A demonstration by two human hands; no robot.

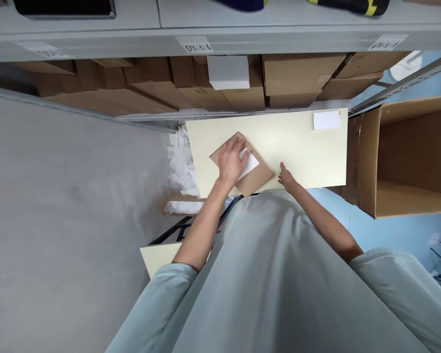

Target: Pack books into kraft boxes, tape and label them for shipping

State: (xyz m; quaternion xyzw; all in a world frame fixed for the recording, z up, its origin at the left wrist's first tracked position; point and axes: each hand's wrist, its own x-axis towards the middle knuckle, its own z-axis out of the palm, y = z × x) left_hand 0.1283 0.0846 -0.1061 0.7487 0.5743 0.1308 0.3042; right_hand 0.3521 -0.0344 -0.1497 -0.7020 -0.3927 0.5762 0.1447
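A flat brown cardboard parcel (pixel 255 180) lies tilted on the pale yellow table (pixel 297 147), near its front edge. My left hand (pixel 231 159) presses flat on top of it, partly covering a white label (pixel 250 164) stuck to the parcel. My right hand (pixel 287 177) rests on the table's front edge just right of the parcel, fingers loosely apart and holding nothing that I can see.
A white slip (pixel 327 120) lies at the table's far right corner. An open cardboard box (pixel 407 157) stands to the right. Crumpled white paper scraps (pixel 180 162) pile at the table's left. Shelves with brown boxes (pixel 301 78) run behind; grey floor lies left.
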